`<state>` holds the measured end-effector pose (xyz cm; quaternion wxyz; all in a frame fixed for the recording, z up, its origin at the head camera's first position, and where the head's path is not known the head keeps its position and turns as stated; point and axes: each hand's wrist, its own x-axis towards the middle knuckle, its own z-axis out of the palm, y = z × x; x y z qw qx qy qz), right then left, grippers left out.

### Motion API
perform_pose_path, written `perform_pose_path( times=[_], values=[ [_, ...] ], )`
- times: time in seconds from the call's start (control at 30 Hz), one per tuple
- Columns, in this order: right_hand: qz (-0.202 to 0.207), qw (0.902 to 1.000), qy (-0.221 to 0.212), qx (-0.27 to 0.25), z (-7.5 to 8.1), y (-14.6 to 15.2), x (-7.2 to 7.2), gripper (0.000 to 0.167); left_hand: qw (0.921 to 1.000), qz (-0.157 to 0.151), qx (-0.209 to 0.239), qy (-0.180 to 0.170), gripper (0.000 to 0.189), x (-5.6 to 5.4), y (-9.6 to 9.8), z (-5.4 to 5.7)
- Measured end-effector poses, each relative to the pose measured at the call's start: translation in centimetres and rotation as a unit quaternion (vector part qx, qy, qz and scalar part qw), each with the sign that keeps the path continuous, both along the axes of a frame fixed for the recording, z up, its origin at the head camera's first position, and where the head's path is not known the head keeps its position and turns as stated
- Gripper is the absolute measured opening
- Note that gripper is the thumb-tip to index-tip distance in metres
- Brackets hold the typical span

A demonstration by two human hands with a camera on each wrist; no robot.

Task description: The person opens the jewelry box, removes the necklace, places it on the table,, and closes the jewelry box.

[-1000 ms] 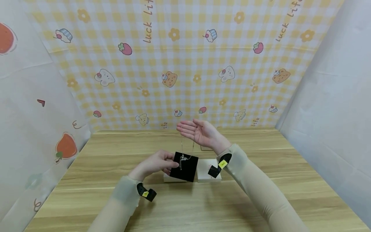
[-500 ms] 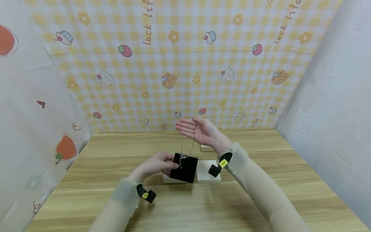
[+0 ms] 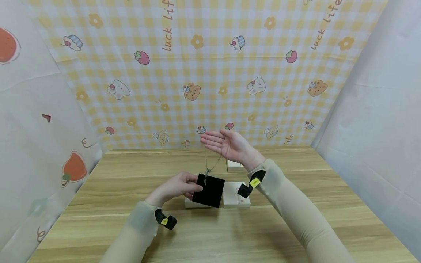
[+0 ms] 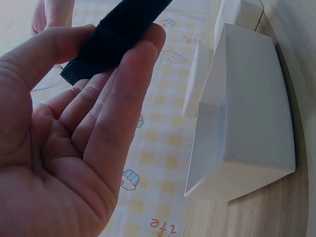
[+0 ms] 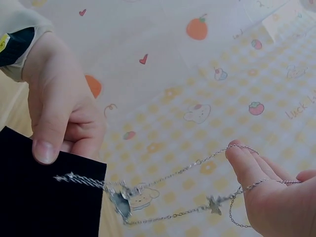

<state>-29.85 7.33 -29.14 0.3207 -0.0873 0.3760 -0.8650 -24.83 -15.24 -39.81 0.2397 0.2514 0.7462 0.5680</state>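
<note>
My left hand (image 3: pixel 177 186) pinches a black square jewelry pad (image 3: pixel 210 195) by its left edge, thumb on the front face. In the left wrist view the pad (image 4: pixel 116 42) shows edge-on between thumb and fingers. My right hand (image 3: pixel 227 146) is raised above and behind the pad, fingers straight, palm turned inward. Over those fingers hangs a silver chain necklace (image 5: pixel 121 202). Its pendant dangles at the pad's upper edge, with a tassel-like strand overlapping the black face in the right wrist view. A small star charm (image 5: pixel 215 205) sits along the chain.
Behind the pad, partly hidden, stands a white box (image 3: pixel 197 204), seen as an open hollow box (image 4: pixel 254 98) in the left wrist view. To its right lies a flat white box (image 3: pixel 233 199), with another white box (image 3: pixel 234 166) farther back. A checked cloth (image 3: pixel 210 73) closes off the wooden table's back.
My right hand has risen slightly, drawing the necklace upward. Its pendant, earlier spread against the black pad, now hangs mostly at and above the pad's top edge. My left hand has stayed put.
</note>
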Motion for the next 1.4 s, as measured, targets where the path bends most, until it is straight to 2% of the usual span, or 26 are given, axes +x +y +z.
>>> perform_pose_path(
  times=[0.2, 0.43, 0.67, 1.4],
  values=[
    [0.002, 1.0000, 0.005, -0.004, 0.5, 0.0, -0.1, 0.054, 1.0000, 0.001, 0.000, -0.001, 0.023, 0.1, -0.1, 0.0],
    [0.003, 0.9996, 0.030, 0.000, 1.2, 0.3, -0.4, 0.055, 1.0000, 0.000, 0.001, 0.001, 0.023, 0.3, -0.1, 0.1],
    [0.007, 0.9995, 0.031, -0.001, 2.0, 0.7, -0.6, 0.054, 1.0000, 0.001, 0.000, 0.003, 0.024, 0.4, -0.2, 0.2],
    [0.011, 0.9996, 0.025, 0.004, 1.9, 0.7, -1.0, 0.055, 0.9999, -0.001, -0.004, 0.010, 0.025, 0.1, -0.6, 0.2]
  ],
)
